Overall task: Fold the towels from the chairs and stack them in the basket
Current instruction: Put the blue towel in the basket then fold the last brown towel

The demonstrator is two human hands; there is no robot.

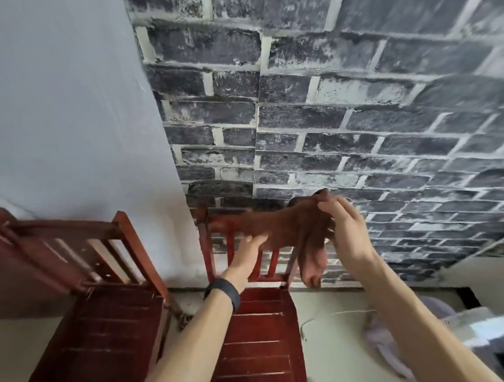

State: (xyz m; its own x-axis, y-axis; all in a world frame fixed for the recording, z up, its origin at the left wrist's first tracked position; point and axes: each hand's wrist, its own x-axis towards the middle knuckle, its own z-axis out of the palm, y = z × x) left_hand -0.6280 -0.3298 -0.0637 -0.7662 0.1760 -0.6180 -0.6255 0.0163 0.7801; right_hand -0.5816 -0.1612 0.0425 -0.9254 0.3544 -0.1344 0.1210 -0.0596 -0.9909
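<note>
Both hands, left (249, 250) and right (343, 230), grip the brown towel (287, 227) on the chair-back (217, 221)

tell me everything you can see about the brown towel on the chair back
The brown towel looks like soft, thin cloth, plain in colour and not yet folded. It lies draped over the top rail of the red wooden chair that stands against the brick wall, and a bunched end hangs down beside the slats. The left hand holds its lower edge. The right hand pinches a raised fold at its top.
</note>
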